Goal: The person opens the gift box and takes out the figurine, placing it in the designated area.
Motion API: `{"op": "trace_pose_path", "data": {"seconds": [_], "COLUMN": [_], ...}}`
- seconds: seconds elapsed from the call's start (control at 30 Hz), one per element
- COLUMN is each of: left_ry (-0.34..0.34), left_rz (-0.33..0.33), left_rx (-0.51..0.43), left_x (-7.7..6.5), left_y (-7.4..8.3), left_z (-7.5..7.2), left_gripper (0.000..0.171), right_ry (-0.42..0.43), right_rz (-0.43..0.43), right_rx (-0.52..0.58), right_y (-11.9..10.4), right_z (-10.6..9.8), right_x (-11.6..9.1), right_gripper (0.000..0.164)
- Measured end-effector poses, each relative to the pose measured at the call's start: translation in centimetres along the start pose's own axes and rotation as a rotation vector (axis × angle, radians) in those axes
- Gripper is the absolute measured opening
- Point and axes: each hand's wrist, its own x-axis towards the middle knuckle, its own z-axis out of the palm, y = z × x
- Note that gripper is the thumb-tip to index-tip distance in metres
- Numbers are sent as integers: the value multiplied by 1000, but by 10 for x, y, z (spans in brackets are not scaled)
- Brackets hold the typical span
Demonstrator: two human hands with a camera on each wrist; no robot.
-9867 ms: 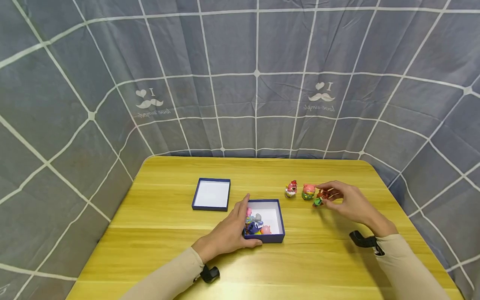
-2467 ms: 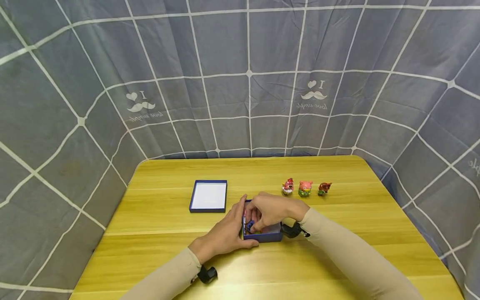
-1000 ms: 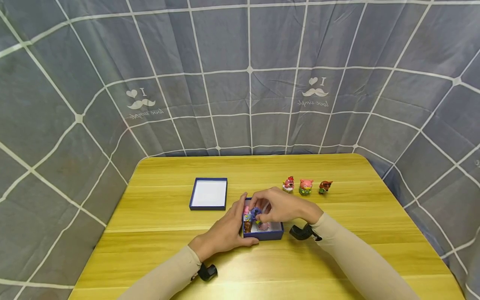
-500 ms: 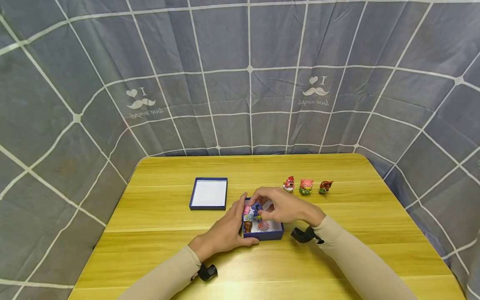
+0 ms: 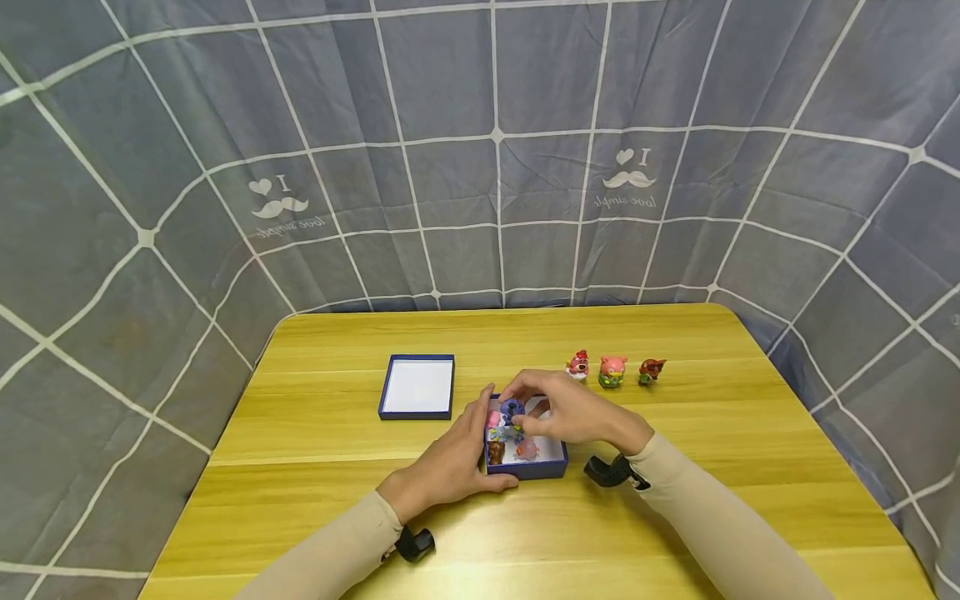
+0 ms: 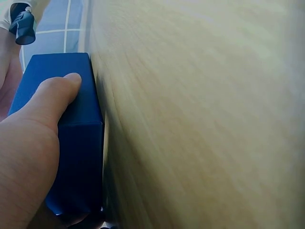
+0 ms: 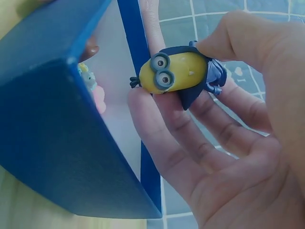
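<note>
A blue box (image 5: pixel 528 472) with a white inside stands open-topped on the table. My left hand (image 5: pixel 453 465) grips its left side, the thumb pressed to the front wall, as the left wrist view also shows. Over the box, my right hand (image 5: pixel 573 408) pinches a yellow minion figurine (image 7: pixel 178 74) in a dark cape between thumb and fingers; it looks mostly blue from above. Inside lie a brown figurine (image 5: pixel 496 452), a round pink one (image 5: pixel 527 450), another pink one (image 5: pixel 493 419) and a grey-blue one (image 5: pixel 504 434). The right hand hides the box's back right.
The box lid (image 5: pixel 417 387) lies white side up, back left. In a row at the back right stand a red-topped figurine (image 5: pixel 577 366), a pink pig-like one (image 5: pixel 612 372) and a reddish-brown one (image 5: pixel 649 372). A grey checked curtain (image 5: pixel 450 192) surrounds the table (image 5: pixel 337 467).
My right hand has left the reddish-brown figurine standing in the row and come to the box. It has taken hold of the minion, which has shifted backward. The left hand stays put.
</note>
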Motion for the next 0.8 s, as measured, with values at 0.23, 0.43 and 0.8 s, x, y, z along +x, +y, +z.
{"op": "trace_pose_path", "data": {"seconds": [0.23,0.43,0.8], "left_ry": [-4,2,-2], "left_rz": [-5,9,13], "left_rx": [8,1,0], "left_x": [-1,-3,-6], "left_y": [0,0,1], "left_z": [0,-1,-2], "left_gripper": [145,144,144], "right_ry": [0,17,75], "right_rz": [-11,-17,-11], "right_rx": [-17,-35,-89], "right_y": [-1,-1,-2], "right_z": [1,1,2], "right_x": [-4,-9,-20], "right_gripper": [36,36,35]}}
